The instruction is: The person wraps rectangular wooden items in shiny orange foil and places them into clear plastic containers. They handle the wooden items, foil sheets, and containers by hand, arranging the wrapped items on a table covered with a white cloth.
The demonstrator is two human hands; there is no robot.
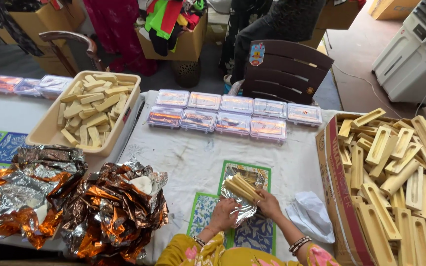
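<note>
The right hand (268, 203) has its grip around a few pale sticks (242, 189), holding them just above the foil sheet (242, 209). The left hand (223, 215) pinches the foil's near edge, its grip narrow. The foil lies on a green-edged mat (257, 236) on the desk (193, 157). I judge good wrapping needs the sticks squared and centred on the foil, with the edge pulled taut.

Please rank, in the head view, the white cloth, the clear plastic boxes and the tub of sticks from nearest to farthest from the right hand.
From the right hand:
1. White cloth, just to its right.
2. Clear plastic boxes, across the table.
3. Tub of sticks, far upper left.
</note>
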